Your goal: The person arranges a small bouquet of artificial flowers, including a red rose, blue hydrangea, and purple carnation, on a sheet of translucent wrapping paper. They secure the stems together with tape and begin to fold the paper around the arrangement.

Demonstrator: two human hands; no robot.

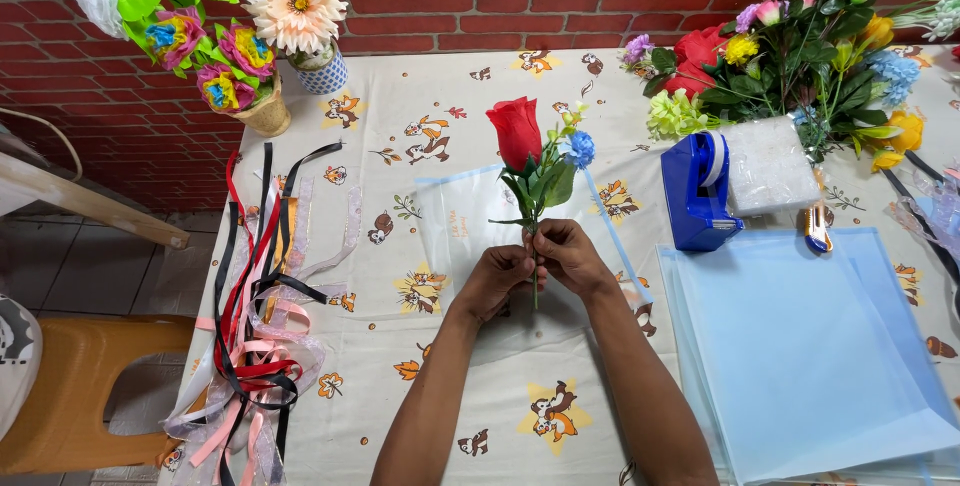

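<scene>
Both of my hands meet over the middle of the table and grip the green stems of a small bunch of artificial flowers. My left hand (497,274) holds the stems low down, and my right hand (566,254) is closed on them just above. The bunch has a red rose (516,132) with green leaves, a small blue flower (579,149) and a pale yellow-green sprig. It is held upright above a clear wrapping sheet (455,221) lying on the tablecloth (400,106).
A blue tape dispenser (698,191) and a white foam block (770,164) sit right of the bunch. Light blue wrapping sheets (800,346) lie at the right. Loose ribbons (255,326) hang off the left edge. Flower pots (265,111) stand back left, a large bouquet (800,56) back right.
</scene>
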